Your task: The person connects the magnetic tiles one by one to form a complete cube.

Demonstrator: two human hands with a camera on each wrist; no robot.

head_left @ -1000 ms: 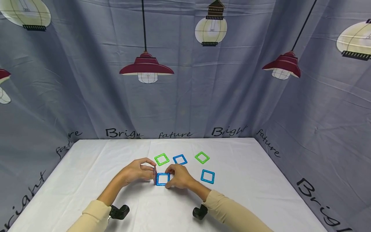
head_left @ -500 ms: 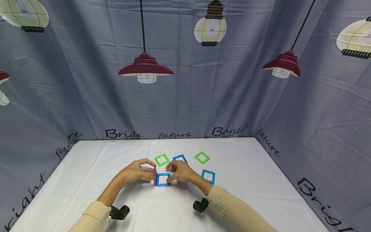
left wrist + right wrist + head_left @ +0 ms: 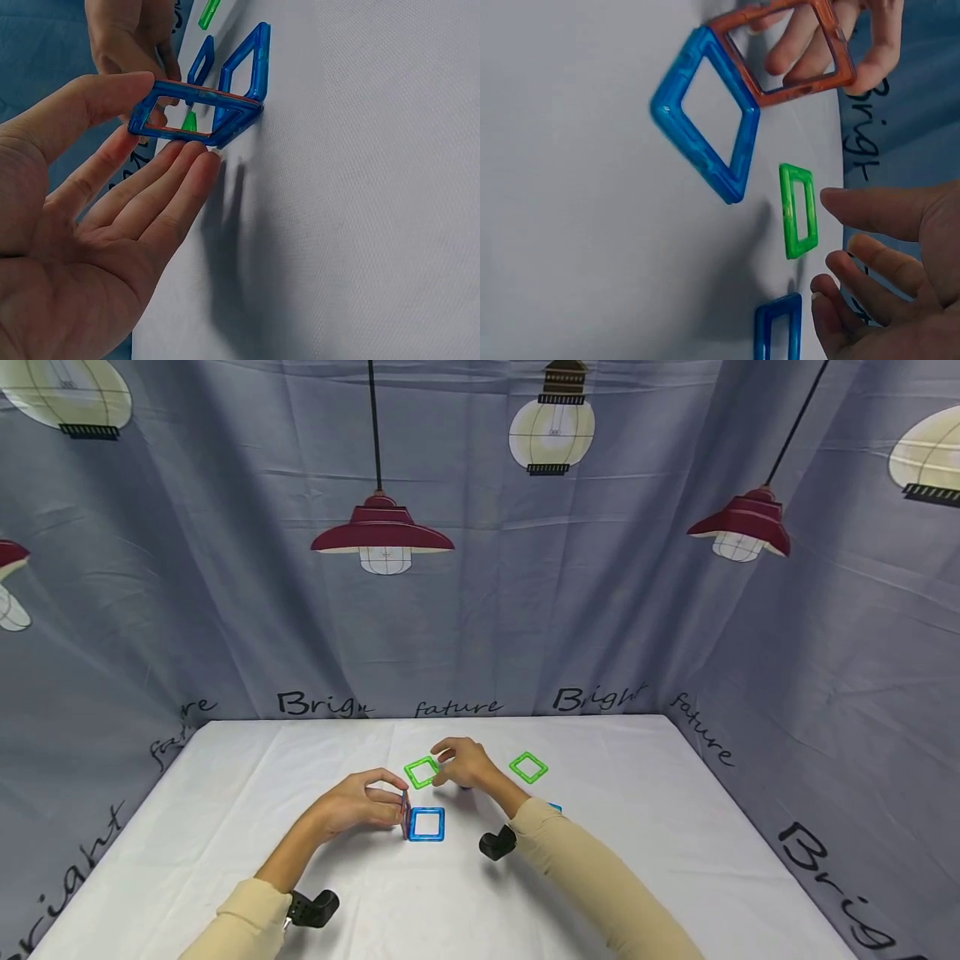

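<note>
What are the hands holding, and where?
The left hand pinches the upright square by its top edge. The right hand holds nothing.

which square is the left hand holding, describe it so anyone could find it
On the white table, find the blue square lying flat nearest the person. The orange square stands upright along its left edge, pinched by the left hand. It is the only square standing up.

Head view looks down from afar; 2 close wrist views share the blue square.
</note>
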